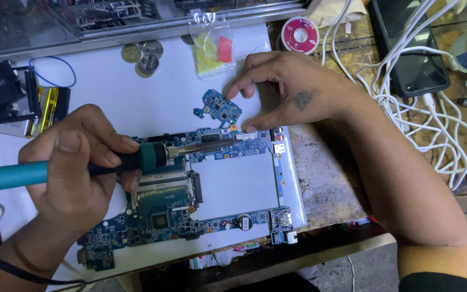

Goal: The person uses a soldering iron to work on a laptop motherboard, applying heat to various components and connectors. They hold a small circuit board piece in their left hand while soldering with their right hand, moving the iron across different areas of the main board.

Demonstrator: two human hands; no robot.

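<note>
While gripped in the left hand (74, 162), fingers wrapped tight round its handle, lay the teal-and-black soldering iron (90, 165) almost level, metal tip over the top edge of the large blue frame-shaped circuit board (190, 205). Rested flat on the white sheet (109, 92) covering the worn wooden bench (325, 167), that board, its middle cut away. Spread loosely just above it, the right hand (293, 92), fingertips pressed to the sheet beside the small blue irregular circuit board (218, 107); whether touching that small board, could not tell. Behind: a clear plastic bag with yellow and red bits (212, 48), three round coins (142, 55), a red spool of solder wire (300, 34). To the right, tangled white cables (433, 124) round a black phone (411, 48).
</note>
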